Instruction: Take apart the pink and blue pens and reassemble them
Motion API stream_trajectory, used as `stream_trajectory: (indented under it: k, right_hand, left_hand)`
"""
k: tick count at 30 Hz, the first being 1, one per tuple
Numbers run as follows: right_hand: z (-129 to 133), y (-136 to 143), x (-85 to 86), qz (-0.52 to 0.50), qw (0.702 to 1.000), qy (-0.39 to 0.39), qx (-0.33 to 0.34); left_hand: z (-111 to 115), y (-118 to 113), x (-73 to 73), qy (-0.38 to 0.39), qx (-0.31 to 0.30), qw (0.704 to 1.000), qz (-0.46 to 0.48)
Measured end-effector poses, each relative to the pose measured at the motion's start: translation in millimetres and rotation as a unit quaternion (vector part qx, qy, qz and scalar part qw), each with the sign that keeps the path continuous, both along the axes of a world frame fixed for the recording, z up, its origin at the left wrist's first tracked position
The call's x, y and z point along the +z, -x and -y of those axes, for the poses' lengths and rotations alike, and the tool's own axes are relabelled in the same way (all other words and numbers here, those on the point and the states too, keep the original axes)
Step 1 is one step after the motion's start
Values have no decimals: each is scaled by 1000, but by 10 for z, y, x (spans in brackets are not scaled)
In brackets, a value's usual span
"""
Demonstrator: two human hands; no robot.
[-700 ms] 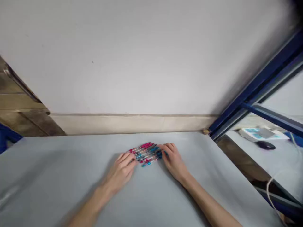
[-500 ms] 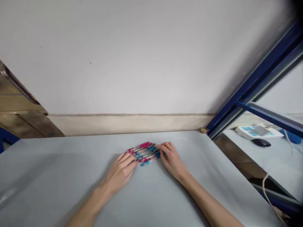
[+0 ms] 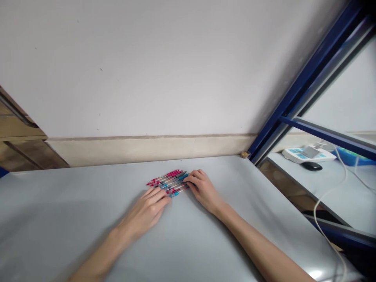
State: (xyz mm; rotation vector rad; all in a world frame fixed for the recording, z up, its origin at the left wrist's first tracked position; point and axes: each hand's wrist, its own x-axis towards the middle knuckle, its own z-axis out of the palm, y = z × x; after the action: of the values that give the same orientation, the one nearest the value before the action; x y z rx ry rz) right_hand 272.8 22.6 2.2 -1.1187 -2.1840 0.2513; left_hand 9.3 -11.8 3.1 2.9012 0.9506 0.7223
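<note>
Several clear-barrelled pens [image 3: 172, 181] with pink, blue and dark grips and caps lie side by side in a slanted row on the grey table. My left hand [image 3: 151, 205] has its bent fingers closed on the lower left ends of the row and covers some tips. At the right ends, my right hand [image 3: 202, 188] curls its fingers and thumb around the pens near a blue cap. The pink pens at the back stick out uncovered. Which pens each hand touches beneath the fingers is partly hidden.
The grey table [image 3: 73, 219] meets a pale wall [image 3: 164, 78] at the back. A blue metal frame [image 3: 293, 94] rises at the right. Beyond it, a black mouse [image 3: 311, 166], a white and blue device [image 3: 305, 154] and a white cable [image 3: 319, 199] are on another surface.
The view has shifted a little to the right. My left hand has slid nearer the front of the row, baring the pink pens' left tips. My right hand stays at the right ends.
</note>
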Motion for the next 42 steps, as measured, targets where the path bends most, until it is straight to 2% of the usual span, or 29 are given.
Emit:
stream_trajectory:
  k: [4,12,27,34,38,42]
  right_hand:
    - [-23,-44,23,11,1000,9,17]
    - [-71,-203,81,110,994,-9,13]
    - [-89,-183,126,103,993,-2,63]
    - [-75,-185,123,96,993,10,75]
    - [-10,-129,143,87,993,-1,85]
    - [126,9,216,72,993,-24,95]
  left_hand:
    - [5,10,-6,11,8,1000,-8]
    - [-13,16,17,1,16,999,-29]
    - [47,-52,133,-23,11,998,-61]
    - [21,-48,98,-20,8,999,-48]
    - [30,-66,97,-15,28,999,-28]
    - [54,-109,108,-57,32,997,-29]
